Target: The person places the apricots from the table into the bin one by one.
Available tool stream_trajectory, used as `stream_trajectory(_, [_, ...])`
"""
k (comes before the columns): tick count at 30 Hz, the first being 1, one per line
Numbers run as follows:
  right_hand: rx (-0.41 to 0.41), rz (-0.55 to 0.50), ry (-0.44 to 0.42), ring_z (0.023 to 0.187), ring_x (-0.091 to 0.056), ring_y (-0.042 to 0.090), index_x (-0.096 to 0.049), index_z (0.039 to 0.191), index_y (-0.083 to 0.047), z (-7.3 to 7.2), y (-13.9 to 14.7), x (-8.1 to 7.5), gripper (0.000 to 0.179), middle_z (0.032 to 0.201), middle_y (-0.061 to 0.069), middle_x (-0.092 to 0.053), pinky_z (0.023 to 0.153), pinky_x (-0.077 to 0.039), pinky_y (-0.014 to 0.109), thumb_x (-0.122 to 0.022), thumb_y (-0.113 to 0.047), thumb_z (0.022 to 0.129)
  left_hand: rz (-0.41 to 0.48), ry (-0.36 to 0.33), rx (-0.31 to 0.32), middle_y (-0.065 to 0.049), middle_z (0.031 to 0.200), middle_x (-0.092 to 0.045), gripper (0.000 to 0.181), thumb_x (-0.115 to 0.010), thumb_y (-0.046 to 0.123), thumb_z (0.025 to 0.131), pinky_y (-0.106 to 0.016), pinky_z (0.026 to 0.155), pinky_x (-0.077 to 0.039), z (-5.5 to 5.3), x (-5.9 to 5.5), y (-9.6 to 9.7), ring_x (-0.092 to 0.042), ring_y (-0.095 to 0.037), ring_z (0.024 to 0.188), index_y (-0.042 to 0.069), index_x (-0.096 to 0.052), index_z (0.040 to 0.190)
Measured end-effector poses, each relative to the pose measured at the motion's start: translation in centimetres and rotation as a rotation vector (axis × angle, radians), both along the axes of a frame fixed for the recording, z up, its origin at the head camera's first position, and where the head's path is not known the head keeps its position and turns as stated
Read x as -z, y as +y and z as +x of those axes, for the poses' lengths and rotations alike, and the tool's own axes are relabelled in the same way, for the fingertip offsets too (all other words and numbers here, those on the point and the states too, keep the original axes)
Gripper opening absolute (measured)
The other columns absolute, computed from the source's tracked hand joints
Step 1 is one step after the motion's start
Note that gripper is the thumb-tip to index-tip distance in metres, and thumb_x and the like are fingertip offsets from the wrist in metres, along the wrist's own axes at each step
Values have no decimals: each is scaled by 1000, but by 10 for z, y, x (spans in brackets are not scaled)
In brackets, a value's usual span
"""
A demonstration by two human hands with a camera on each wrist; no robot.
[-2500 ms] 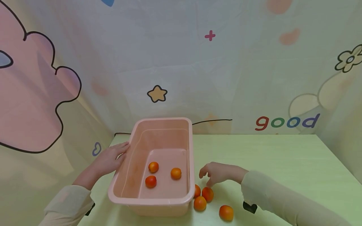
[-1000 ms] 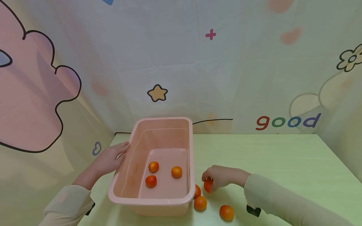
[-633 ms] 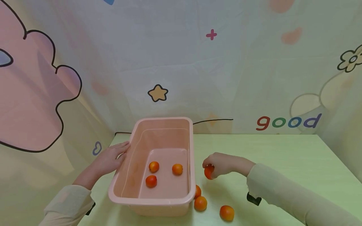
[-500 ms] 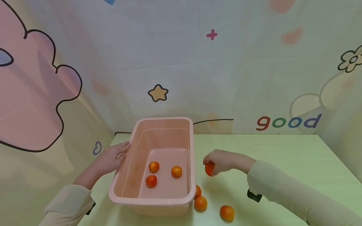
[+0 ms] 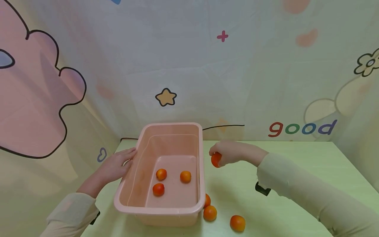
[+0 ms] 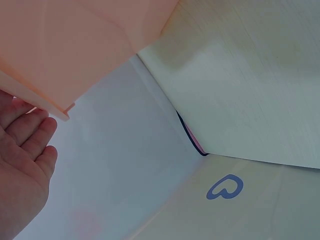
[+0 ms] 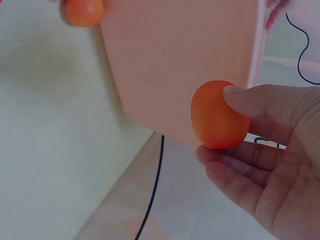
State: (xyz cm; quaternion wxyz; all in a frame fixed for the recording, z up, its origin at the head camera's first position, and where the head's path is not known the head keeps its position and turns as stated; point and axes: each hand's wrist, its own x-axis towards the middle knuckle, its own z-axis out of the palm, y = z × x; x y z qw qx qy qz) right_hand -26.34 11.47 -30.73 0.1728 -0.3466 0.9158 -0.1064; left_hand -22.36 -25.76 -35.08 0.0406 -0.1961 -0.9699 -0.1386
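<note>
My right hand (image 5: 228,153) pinches a round orange-red fruit (image 7: 220,116) between thumb and fingertips, above the table just right of the pink plastic tub (image 5: 160,211). My left hand (image 5: 113,166) rests against the tub's left rim; the left wrist view shows its fingers (image 6: 37,135) lying along the rim from outside. Inside the tub lie three similar fruits: an orange one (image 5: 161,174), a redder one (image 5: 158,189) and another orange one (image 5: 185,176). Outside its near right corner sit a partly hidden fruit (image 5: 207,200) and a fruit (image 5: 210,213) close together.
Another fruit (image 5: 237,223) lies apart near the table's front edge. The pale green table (image 5: 284,177) runs to a printed cloth backdrop (image 5: 189,79) at the back, with more cloth at both sides.
My right hand took hold of a fruit beside the tub, lifted it off the table and carried it away from me along the tub's right side. My left hand stayed at the rim.
</note>
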Motion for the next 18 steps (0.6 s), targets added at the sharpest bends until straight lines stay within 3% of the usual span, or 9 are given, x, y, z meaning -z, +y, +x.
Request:
stream_trajectory(4, [-26, -23, 20, 71, -49, 14, -60, 97, -3, -4, -1, -9, 22, 83, 2, -57, 62, -45, 21, -62, -1, 74, -1, 1, 3, -20, 135, -40, 43, -45, 15, 90, -52, 96, -35, 0, 0, 0, -39, -39, 121, -1, -41, 130])
stream_trajectory(12, [-62, -79, 30, 63, -45, 13, -60, 87, -7, -10, -17, -22, 12, 72, 0, -51, 56, -39, 20, -59, -2, 76, -12, 8, 1, -20, 134, -41, 43, -45, 16, 90, -52, 97, -34, -1, 0, 0, -39, -39, 121, -2, -41, 130])
stream_trajectory(18, [-36, -25, 49, 69, -47, 15, -60, 87, -12, -12, -37, -28, 12, 77, -1, -52, 59, -42, 20, -62, -7, 77, -11, 11, 4, -20, 134, -41, 43, -45, 15, 90, -52, 97, -34, -2, 1, -1, -39, -39, 121, -1, -41, 130])
